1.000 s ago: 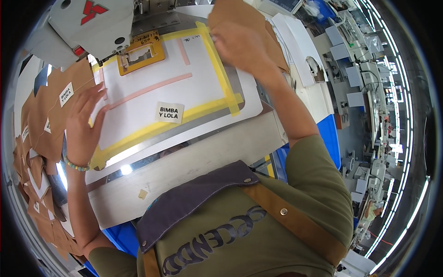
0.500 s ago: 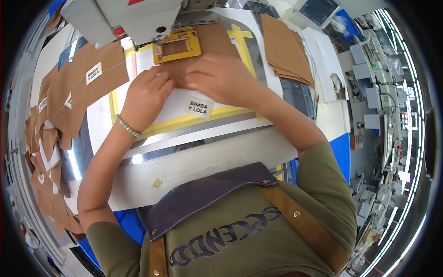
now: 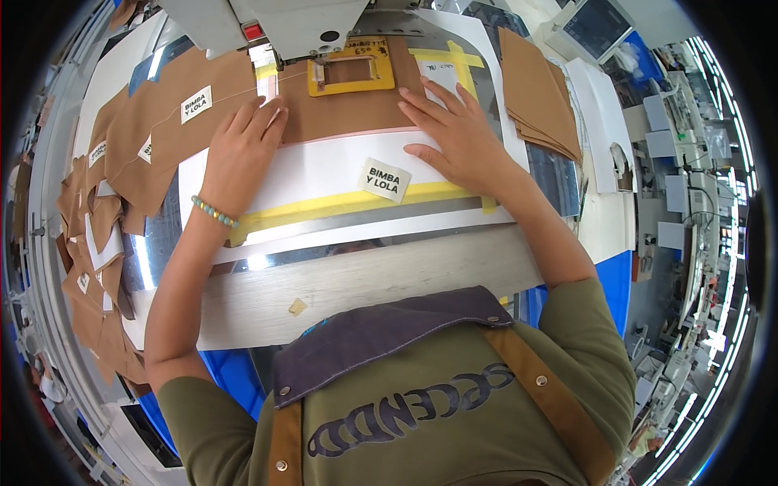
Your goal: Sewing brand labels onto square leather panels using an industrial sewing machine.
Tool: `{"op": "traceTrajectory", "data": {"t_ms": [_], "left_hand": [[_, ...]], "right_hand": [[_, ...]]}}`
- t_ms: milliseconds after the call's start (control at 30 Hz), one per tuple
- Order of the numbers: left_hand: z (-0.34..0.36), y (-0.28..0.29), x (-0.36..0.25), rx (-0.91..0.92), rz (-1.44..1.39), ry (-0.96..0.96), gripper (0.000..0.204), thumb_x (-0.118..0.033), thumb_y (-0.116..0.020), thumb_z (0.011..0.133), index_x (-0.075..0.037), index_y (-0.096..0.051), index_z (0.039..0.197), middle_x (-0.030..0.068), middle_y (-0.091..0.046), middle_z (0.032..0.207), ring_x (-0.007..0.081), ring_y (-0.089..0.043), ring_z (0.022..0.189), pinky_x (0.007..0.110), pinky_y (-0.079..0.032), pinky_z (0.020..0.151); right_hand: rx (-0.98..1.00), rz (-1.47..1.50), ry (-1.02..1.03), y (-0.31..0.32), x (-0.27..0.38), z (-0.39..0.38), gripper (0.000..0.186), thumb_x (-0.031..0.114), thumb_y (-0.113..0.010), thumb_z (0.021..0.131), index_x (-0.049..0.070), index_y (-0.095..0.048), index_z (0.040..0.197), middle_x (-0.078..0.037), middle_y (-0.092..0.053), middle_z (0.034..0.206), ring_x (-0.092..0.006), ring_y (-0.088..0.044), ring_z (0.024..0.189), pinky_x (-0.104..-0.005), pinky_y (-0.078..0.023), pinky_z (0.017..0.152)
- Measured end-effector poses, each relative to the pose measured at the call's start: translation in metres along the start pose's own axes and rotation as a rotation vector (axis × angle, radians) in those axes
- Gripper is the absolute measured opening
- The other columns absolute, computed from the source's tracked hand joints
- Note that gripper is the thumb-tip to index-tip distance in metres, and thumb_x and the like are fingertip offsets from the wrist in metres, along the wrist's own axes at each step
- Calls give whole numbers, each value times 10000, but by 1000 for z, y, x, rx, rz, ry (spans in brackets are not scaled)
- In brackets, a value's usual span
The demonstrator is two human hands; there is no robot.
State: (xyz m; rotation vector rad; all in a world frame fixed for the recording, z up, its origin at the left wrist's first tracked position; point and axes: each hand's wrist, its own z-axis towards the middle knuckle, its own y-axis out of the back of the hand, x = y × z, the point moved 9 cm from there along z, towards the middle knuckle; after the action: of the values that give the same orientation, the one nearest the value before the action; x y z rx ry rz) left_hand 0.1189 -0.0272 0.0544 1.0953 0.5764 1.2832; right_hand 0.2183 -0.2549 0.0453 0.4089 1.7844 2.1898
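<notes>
A brown flat panel (image 3: 340, 117), leather-like or fabric, lies on white card beneath a yellow rectangular frame (image 3: 381, 83) under the sewing machine head (image 3: 300, 24). At the panel's left edge, my left hand (image 3: 247, 154) rests with its fingers stretched out and close together, their tips on the border. On the other side, my right hand (image 3: 462, 150) lies with fingers spread, fingertips touching the panel's right edge. Neither hand grips anything. A small pale printed label (image 3: 384, 180) sits on the white card in front of the panel, nearer my right hand.
Brown pieces with pale labels (image 3: 182, 134) pile up on the left, joined by a thread. A stack of plain brown pieces (image 3: 539, 97) lies on the right, near a screen (image 3: 598, 30). Yellow tape (image 3: 324, 209) borders the card; the pale table edge (image 3: 405, 267) runs in front of me.
My hands have moved apart from near the panel's middle to its left and right edges. My right hand's fingers have spread. The panel's front edge now shows, lying straight.
</notes>
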Motion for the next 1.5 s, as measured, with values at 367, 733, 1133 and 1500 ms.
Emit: {"op": "traceTrajectory", "data": {"t_ms": [367,733,1133,1500], "left_hand": [[-28,2,-25,197,-313,209,627,-271,-708,1005,-74,-532,1573,66,-499,1667,353,-398,1561,489,-355,1262],[-31,3,-23,166,-263,258,609,-282,-717,1004,-62,-561,1550,58,-533,1645,365,-433,1541,490,-364,1255],[-30,9,-22,95,-327,258,643,-286,-712,999,-102,-534,1589,54,-486,1681,367,-381,1574,500,-348,1271],[-30,-10,-22,202,-310,241,621,-327,-703,1015,-143,-546,1587,10,-473,1695,333,-345,1598,505,-303,1294]], "right_hand": [[27,51,-34,-4,3,-3,683,536,-505,1109,30,-526,1567,-98,-442,1691,-329,-261,1625,-631,-187,1306],[111,10,-81,-12,-9,-15,730,479,-497,1111,48,-337,1678,-79,-265,1785,-318,-170,1660,-579,-93,1345],[-9,124,-16,10,-21,-23,665,488,-517,1110,62,-470,1619,-65,-365,1745,-309,-238,1639,-570,-155,1332],[47,73,-31,-11,-27,-28,664,482,-473,1117,88,-434,1650,-47,-333,1763,-314,-200,1651,-559,-126,1347]]}}
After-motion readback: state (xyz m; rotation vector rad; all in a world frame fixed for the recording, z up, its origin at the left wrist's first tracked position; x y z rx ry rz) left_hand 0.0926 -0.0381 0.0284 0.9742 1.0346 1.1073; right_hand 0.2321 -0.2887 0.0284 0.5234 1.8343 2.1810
